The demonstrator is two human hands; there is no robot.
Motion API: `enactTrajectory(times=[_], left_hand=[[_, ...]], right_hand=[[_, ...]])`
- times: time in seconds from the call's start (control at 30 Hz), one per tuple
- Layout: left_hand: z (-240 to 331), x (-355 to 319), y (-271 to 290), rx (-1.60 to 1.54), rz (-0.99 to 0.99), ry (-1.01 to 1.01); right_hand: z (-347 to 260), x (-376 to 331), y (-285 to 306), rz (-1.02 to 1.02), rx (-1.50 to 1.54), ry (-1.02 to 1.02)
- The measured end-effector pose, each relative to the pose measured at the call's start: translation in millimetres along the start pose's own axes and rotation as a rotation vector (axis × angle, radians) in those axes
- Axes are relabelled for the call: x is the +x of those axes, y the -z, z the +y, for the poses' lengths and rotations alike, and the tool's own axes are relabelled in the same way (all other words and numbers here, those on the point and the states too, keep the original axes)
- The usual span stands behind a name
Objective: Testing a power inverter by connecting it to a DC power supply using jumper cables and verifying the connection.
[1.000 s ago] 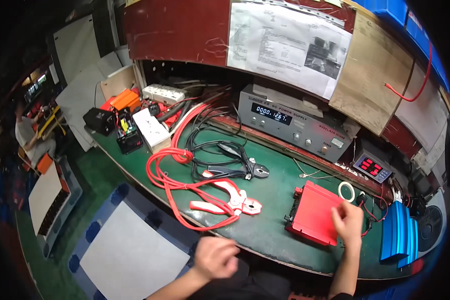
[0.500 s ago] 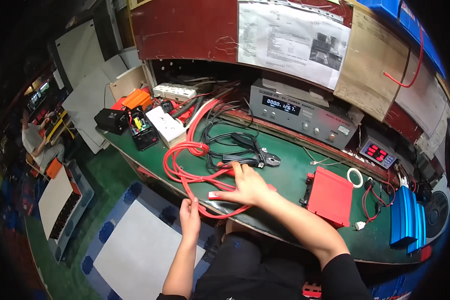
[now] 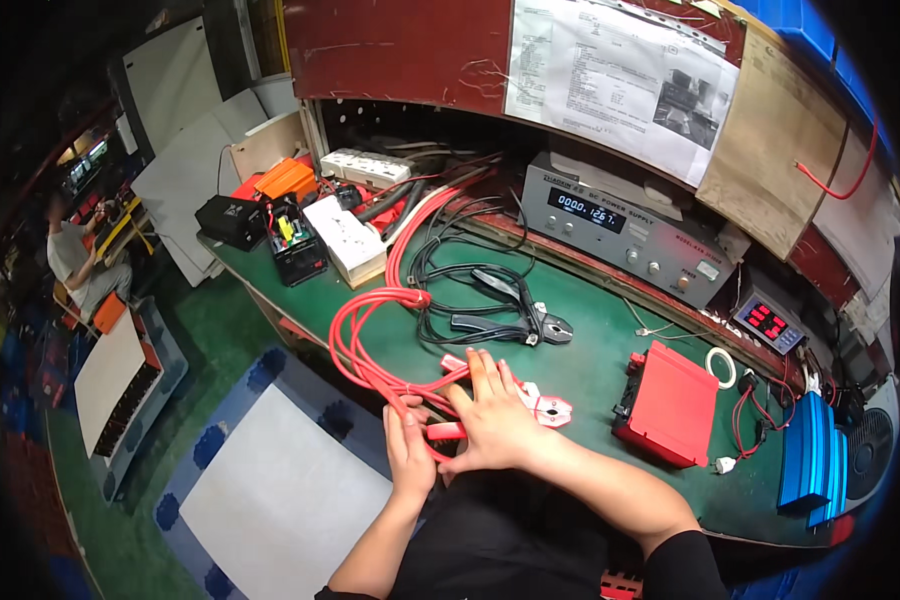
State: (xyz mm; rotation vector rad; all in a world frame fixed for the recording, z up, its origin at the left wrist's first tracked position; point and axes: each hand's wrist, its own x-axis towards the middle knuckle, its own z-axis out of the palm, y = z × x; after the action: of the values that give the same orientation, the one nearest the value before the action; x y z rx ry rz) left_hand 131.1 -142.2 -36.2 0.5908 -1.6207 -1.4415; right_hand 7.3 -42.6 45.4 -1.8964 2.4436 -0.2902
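Note:
A looped bundle of red cable [image 3: 375,365] lies over the bench's near edge, with a tie around part of it. My left hand [image 3: 408,455] is closed around the red cable close to the edge. Just right of it, my right hand [image 3: 495,425] grips a red cable clamp [image 3: 550,408]; its pale jaws point right, and its handle ends show at the left of the fingers. My palm hides the clamp's middle. Farther back, a black cable clamp [image 3: 553,328] rests on the bench beside coiled black cable [image 3: 432,290].
A grey power supply [image 3: 620,230] stands at the back. To the right are a red box-shaped device [image 3: 668,405], a white ring [image 3: 720,367] and blue finned cases [image 3: 810,455]. Power strips [image 3: 345,240] and an opened black device [image 3: 295,240] sit left. Another person [image 3: 80,255] sits far left.
My right hand has drawn nearer to me and to my left hand, and the red clamp's jaws have come into sight. My left hand has shifted right along the cable. The view has shifted slightly.

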Motion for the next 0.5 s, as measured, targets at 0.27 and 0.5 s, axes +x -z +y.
enactTrajectory(times=[0.27, 0.5], left_hand=[[-1.0, 6.6, -3.2, 0.213, 0.023, -0.005], [-7.4, 1.2, 1.4, 0.313, 0.014, -0.209]], right_hand=[[-10.9, 29.3, 18.4, -0.144, -0.142, 0.009], [-16.4, 42.3, -20.4, 0.125, 0.019, 0.021]])
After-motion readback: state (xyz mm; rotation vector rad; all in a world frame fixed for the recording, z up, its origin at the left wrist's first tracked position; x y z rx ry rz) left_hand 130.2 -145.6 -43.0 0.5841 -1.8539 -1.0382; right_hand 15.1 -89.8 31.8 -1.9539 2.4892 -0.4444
